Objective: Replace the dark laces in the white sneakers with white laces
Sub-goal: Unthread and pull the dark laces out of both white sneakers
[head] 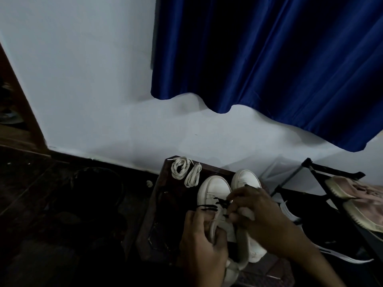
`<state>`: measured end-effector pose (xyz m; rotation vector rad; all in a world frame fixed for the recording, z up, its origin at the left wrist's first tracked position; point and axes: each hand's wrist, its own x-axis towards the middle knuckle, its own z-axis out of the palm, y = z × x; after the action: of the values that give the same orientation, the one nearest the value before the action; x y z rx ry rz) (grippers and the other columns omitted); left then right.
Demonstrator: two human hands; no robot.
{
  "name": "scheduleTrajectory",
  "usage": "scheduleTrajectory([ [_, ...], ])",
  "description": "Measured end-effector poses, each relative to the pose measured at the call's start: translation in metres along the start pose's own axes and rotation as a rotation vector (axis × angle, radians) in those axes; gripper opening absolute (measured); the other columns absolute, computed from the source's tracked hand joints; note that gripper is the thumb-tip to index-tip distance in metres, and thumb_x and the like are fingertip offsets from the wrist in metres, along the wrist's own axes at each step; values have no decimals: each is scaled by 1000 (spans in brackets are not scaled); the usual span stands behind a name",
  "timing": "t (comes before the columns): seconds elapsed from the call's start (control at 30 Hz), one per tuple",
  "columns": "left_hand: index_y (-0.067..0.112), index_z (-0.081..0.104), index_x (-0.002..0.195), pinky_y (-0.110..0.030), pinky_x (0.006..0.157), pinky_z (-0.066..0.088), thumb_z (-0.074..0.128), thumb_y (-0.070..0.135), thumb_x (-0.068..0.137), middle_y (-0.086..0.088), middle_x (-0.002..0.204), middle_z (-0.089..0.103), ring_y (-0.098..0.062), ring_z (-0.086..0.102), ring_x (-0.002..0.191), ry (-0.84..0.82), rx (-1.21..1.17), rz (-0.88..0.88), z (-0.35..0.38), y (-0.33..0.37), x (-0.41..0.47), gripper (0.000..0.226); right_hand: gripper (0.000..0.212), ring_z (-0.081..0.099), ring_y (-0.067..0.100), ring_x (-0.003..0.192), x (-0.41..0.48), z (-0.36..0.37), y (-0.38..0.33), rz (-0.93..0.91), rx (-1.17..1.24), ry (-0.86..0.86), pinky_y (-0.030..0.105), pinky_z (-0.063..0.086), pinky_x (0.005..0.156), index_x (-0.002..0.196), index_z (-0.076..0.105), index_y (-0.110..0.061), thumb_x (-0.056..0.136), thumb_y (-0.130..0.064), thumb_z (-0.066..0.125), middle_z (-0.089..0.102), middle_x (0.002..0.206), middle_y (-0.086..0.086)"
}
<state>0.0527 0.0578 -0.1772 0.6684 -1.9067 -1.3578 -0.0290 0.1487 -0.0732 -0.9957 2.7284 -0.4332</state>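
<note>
Two white sneakers stand side by side on a dark wooden stool (163, 204), toes toward the wall. The left sneaker (213, 191) still carries a dark lace (213, 205) across its eyelets. My left hand (202, 243) grips that sneaker's side near the collar. My right hand (257, 210) reaches over the right sneaker (246, 179) and pinches the dark lace near the tongue. Two coiled white laces (186, 170) lie on the stool's far left corner, apart from the shoes.
A black shoe rack (319, 172) stands to the right with a pink shoe (360, 195) and a black shoe with white stripes (323, 241). A blue curtain (269, 59) hangs above. A white wall is behind the stool, and the dark floor (62, 204) lies to the left.
</note>
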Motion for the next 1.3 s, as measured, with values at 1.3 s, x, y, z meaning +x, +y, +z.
scheduleTrajectory([
  [1.3, 33, 55, 78, -32, 53, 47, 55, 40, 62, 15, 72, 49, -3, 51, 61, 27, -91, -36, 1, 1, -8, 17, 22, 42, -4, 125, -39, -42, -7, -110, 22, -19, 25, 45, 90, 75, 70, -44, 80, -62, 58, 49, 126, -36],
])
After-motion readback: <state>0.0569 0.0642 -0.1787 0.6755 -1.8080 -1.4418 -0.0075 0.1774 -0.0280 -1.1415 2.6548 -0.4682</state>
